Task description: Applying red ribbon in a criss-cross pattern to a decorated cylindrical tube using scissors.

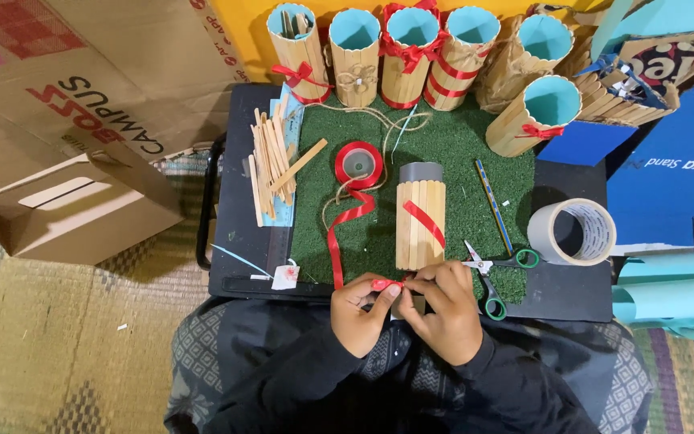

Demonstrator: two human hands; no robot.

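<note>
- Both hands, nearest the camera, meet at 6 o'clock on the worktop [572, 297]: the left hand [361, 312] pinches a small folded piece of red ribbon [382, 284] between thumb and fingertips.
- Right hand [446, 309], touching the left, closes its fingertips on the same red ribbon from the other side.
- Cardboard box [74, 210], open, lies on the woven mat at 9 o'clock, well apart from the hands.
- Loose wooden sticks [271, 165] are heaped at 10 o'clock on the worktop's left edge.
- Ribbon spool [358, 164], red, sits on the green turf mat [459, 145] at 12 o'clock of the hands; a strand runs from it down to the left hand.
- Stick-clad cylinder [420, 215] lies on the turf just above the hands, a red ribbon band slanting across it.
- Pencil [494, 205] lies beside the cylinder at 1 o'clock.
- Scissors [496, 273], green-handled, rest just beside the right hand at 3 o'clock.
- Tape roll [572, 231] stands at 2 o'clock.
- Finished stick holders [411, 56] with blue lining line the far edge.
</note>
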